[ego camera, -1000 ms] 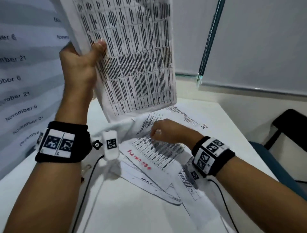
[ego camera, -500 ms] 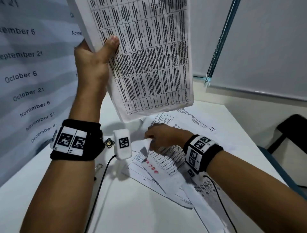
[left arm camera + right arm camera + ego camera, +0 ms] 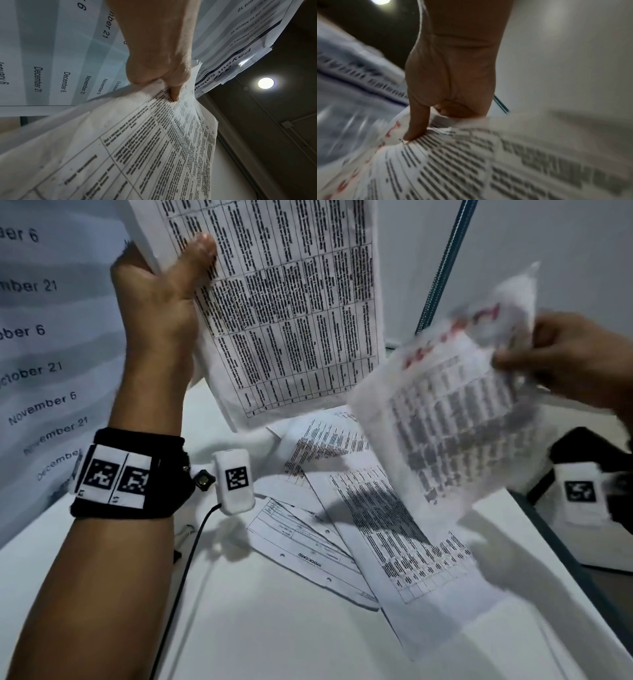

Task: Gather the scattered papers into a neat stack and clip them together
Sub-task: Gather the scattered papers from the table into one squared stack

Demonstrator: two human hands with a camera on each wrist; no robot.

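My left hand [image 3: 164, 285] is raised and grips a bundle of printed table sheets [image 3: 284, 302], thumb on the front page; the left wrist view shows the same left hand [image 3: 159, 75] pinching the bundle [image 3: 137, 148] near its edge. My right hand [image 3: 561, 361] is lifted at the right and pinches one sheet with red lettering [image 3: 455, 412], blurred by motion. In the right wrist view the right hand [image 3: 436, 108] presses its thumb on that sheet [image 3: 453, 162]. Several loose papers [image 3: 394, 525] lie fanned on the white table [image 3: 239, 628].
A large date-listing sheet [image 3: 44, 337] hangs at the left, in the held bundle. A metal clip [image 3: 183, 534] lies partly hidden under my left forearm. A dark chair [image 3: 589, 453] stands past the table's right edge [image 3: 555, 542]. A window blind cord [image 3: 442, 261] hangs behind.
My right hand has lifted the red-lettered sheet off the pile and swung it up to the right. The left hand with its bundle has risen slightly.
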